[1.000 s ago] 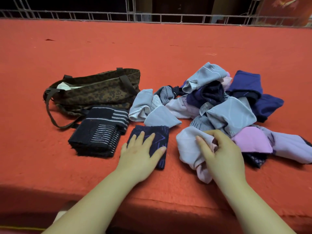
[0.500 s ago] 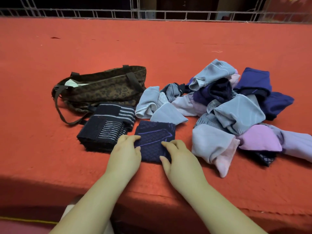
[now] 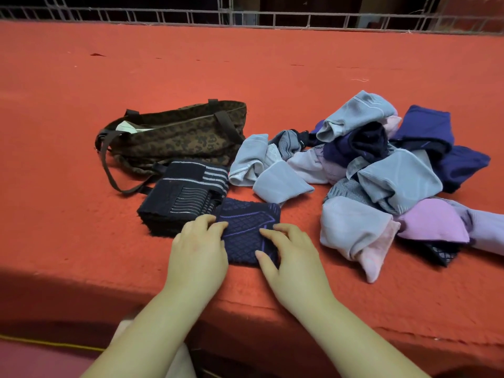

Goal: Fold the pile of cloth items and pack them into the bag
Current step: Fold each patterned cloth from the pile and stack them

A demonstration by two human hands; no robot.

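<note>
A folded navy cloth with a purple diamond pattern (image 3: pixel 246 227) lies near the front edge of the red surface. My left hand (image 3: pixel 200 248) grips its left edge with curled fingers. My right hand (image 3: pixel 289 257) holds its right side, thumb under the near edge. A stack of folded dark striped cloths (image 3: pixel 182 197) sits just left of it. Behind that lies the leopard-print bag (image 3: pixel 180 137), on its side with a white item showing in its mouth. The unfolded pile of grey, lilac, pink and navy cloths (image 3: pixel 381 173) spreads to the right.
The red carpeted surface (image 3: pixel 245 64) stretches far back to a metal railing (image 3: pixel 245 17). Its front edge (image 3: pixel 81 276) drops off just below my hands. The bag's brown strap (image 3: pixel 109 173) loops out onto the carpet at the left.
My right hand left the lilac cloth in the pile and came to the navy patterned cloth. My left hand went from lying flat on it to gripping its left edge.
</note>
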